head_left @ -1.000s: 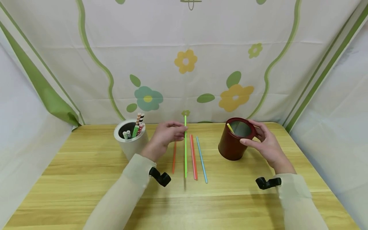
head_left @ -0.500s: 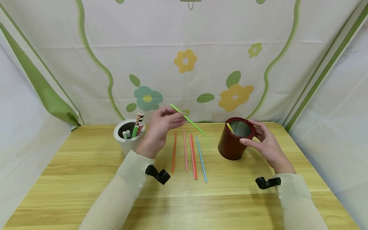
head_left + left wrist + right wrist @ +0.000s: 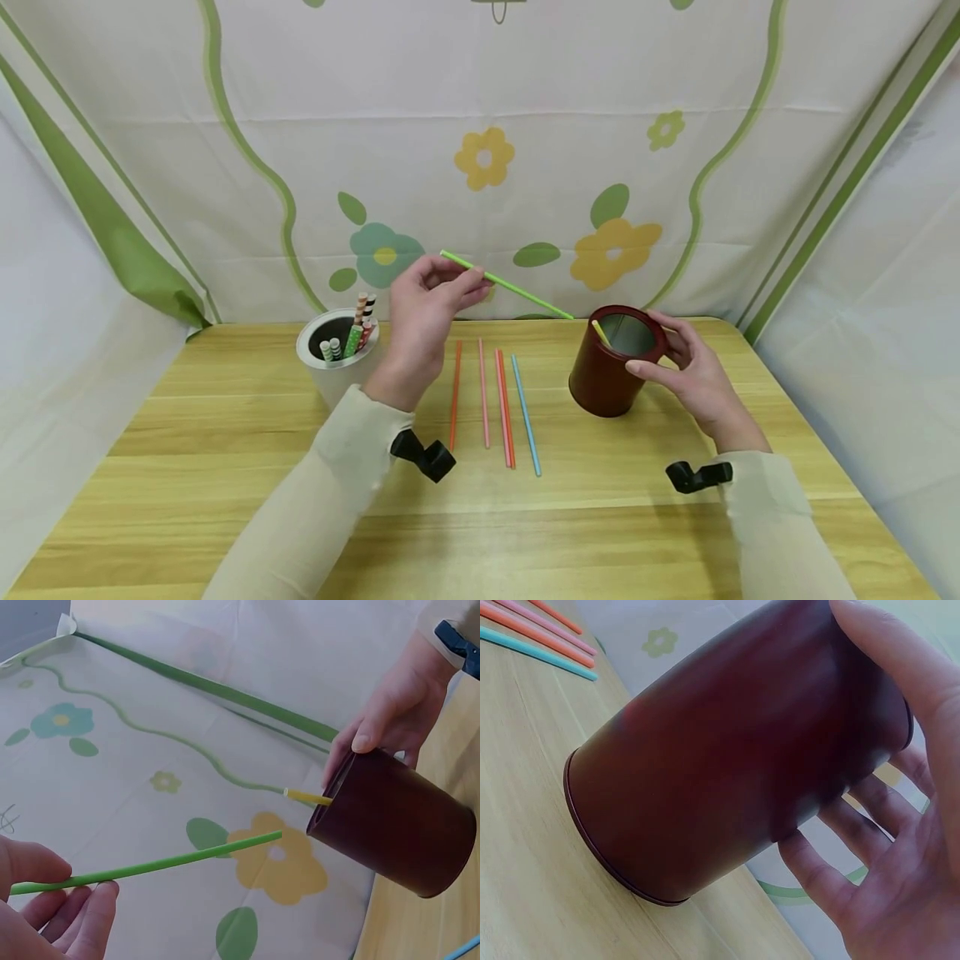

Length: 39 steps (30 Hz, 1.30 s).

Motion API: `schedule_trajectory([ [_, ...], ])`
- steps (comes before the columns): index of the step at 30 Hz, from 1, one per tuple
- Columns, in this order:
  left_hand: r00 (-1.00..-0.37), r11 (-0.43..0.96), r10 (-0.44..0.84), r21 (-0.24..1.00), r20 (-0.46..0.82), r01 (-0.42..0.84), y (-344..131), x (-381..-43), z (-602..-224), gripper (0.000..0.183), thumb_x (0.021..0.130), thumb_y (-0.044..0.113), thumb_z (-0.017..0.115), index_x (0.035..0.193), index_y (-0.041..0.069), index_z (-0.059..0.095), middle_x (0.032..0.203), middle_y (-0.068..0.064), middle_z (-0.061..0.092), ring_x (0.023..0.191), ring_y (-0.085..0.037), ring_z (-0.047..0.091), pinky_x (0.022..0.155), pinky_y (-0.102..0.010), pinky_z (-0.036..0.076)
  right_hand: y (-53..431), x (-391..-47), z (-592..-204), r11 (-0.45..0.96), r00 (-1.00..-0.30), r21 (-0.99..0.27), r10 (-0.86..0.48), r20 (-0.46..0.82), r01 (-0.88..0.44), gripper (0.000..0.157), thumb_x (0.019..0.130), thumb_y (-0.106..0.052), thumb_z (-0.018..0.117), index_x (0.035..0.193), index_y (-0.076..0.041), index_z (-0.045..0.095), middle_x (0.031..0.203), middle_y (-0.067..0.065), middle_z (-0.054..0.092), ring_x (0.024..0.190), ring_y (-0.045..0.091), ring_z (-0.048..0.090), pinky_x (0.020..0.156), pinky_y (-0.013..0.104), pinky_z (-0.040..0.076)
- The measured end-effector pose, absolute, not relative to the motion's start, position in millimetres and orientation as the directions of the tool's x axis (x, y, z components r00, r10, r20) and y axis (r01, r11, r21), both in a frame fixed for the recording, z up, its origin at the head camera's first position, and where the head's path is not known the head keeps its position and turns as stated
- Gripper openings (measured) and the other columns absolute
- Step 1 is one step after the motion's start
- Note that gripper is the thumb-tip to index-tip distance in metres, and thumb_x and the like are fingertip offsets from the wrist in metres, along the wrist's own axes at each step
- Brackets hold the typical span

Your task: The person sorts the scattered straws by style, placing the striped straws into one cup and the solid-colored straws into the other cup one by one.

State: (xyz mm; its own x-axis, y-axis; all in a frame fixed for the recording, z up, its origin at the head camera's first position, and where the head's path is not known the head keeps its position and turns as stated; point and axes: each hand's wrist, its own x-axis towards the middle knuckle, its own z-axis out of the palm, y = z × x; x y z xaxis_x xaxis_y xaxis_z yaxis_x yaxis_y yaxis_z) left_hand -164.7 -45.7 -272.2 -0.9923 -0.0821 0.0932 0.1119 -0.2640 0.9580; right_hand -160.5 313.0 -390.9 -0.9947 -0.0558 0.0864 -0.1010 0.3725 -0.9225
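Between thumb and fingers, my left hand (image 3: pixel 423 321) pinches a green drinking straw (image 3: pixel 525 294) in the air. The straw slants down to the right. Its free end stands slightly above and left of a dark red cup's rim, apart from it in the left wrist view. That dark red cup (image 3: pixel 606 383) stands upright on the table, with a yellow straw (image 3: pixel 601 334) leaning inside. My right hand (image 3: pixel 697 379) grips the cup's right side, thumb at the front and fingers behind. The cup's bottom inside is hidden.
On the wooden table (image 3: pixel 585 533) lie an orange straw (image 3: pixel 455 396), a pink straw (image 3: pixel 483 396), a side-by-side pink and orange pair, and a blue straw (image 3: pixel 527 417). A white cup (image 3: pixel 330 382) with several patterned sticks (image 3: pixel 352 342) stands left. A flowered curtain (image 3: pixel 420 167) hangs behind.
My left hand has lifted the green straw and swung it from pointing toward me to slanting right, nearer the dark red cup. The pink straw beneath is uncovered. My right hand has stayed put.
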Motion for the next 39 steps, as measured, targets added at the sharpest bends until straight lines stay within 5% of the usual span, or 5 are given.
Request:
schedule_trajectory([
  [20,-0.995,-0.295,0.026,0.952,0.095,0.084,-15.7,-172.4,-276.2,0.012,0.097,-0.003,0.076,0.098,0.002,0.065,0.098,-0.008,0.07,0.089,-0.02,0.081,0.093,-0.034,0.065,311.9,-161.5,-391.1,0.364,-0.994,-0.925,-0.059,0.09,-0.105,0.083,0.099,-0.024,0.081,0.167,-0.032,0.035,0.156,-0.001,0.053,0.133,-0.003,0.05,0.093,0.012,0.054],
  [31,-0.979,0.029,0.201,0.999,0.031,0.037,-7.3,-180.0,-275.2,0.008,0.096,0.005,0.08,0.096,0.004,0.072,0.097,-0.006,0.074,0.096,-0.023,0.079,0.095,-0.034,0.063,313.4,-160.7,-391.4,0.361,-0.994,-0.926,-0.057,0.094,-0.109,0.084,0.099,-0.021,0.081,0.168,-0.03,0.034,0.156,0.002,0.052,0.132,-0.004,0.05,0.092,0.011,0.053],
  [39,-0.942,0.324,0.335,0.938,0.011,0.126,-2.4,-187.7,-268.8,0.009,0.094,0.007,0.081,0.088,0.008,0.073,0.086,-0.002,0.073,0.083,-0.021,0.071,0.074,-0.027,0.057,313.7,-160.7,-392.2,0.35,-0.993,-0.93,-0.063,0.099,-0.114,0.084,0.099,-0.018,0.08,0.169,-0.028,0.034,0.153,-0.001,0.053,0.131,-0.004,0.05,0.092,0.011,0.054],
])
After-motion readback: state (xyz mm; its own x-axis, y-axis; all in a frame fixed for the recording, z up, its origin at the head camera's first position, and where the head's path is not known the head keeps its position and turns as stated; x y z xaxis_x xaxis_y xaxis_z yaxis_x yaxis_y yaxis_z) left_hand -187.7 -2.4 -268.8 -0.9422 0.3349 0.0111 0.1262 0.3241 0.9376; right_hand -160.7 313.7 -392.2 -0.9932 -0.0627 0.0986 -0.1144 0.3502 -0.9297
